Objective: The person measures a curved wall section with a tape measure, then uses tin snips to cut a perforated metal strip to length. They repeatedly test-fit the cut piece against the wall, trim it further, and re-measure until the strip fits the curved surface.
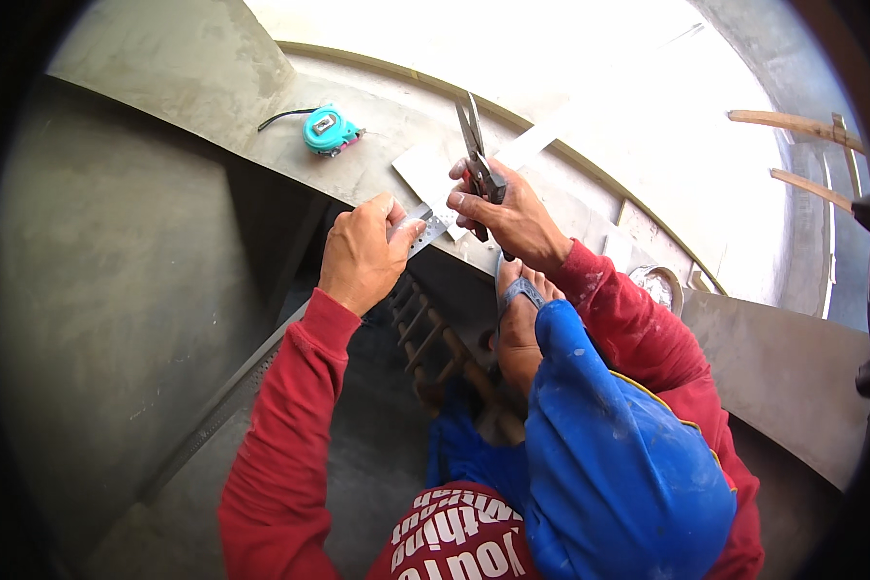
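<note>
My left hand (362, 253) pinches a perforated metal strip (429, 238) between thumb and fingers, at the edge of a concrete ledge. Just right of it, my right hand (517, 217) is closed round a pair of metal snips (476, 155) with red on the handles. Their blades point up and away from me, slightly apart and off the strip. A long perforated strip (224, 418) slants down to the lower left below my left forearm; whether it is the same piece I cannot tell. A turquoise tape measure (327, 130) with a black strap lies on the ledge, beyond my left hand.
The concrete ledge (377, 116) drops off sharply on my side. Down in the gap stands a wooden ladder (445, 348). My sandalled foot (520, 314) rests at the ledge edge. A pale bucket (659, 284) stands behind my right forearm; wooden poles (793, 124) jut in at the far right.
</note>
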A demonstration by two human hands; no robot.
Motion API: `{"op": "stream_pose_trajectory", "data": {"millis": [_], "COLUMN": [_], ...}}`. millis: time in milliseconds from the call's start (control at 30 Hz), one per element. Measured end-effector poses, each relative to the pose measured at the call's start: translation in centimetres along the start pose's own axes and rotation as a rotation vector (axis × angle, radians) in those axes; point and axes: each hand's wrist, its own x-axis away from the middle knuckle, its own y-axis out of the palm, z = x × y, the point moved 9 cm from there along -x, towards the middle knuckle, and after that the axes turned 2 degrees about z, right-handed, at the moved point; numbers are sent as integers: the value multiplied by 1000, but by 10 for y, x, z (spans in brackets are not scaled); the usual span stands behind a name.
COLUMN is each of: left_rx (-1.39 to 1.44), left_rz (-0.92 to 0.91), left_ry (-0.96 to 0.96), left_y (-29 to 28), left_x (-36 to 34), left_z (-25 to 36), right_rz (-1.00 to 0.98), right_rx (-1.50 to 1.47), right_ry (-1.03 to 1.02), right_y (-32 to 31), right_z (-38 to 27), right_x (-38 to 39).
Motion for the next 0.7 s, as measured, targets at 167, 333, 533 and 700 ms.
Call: {"op": "stream_pose_trajectory", "data": {"millis": [167, 333, 533, 700], "left_rx": [-39, -66, -77, -108], "left_rz": [85, 93, 94, 97], "left_ry": [97, 85, 101, 86], "left_y": [1, 2, 4, 3], "left_x": [10, 13, 17, 17], "left_z": [14, 16, 21, 20], "right_rz": [-166, -247, -271, -254], "right_rx": [115, 195, 157, 43], "right_ry": [-14, -72, 13, 129], "right_y": [15, 24, 23, 23], "right_z": [-7, -11, -3, -1], "right_x": [-12, -19, -20, -19]}}
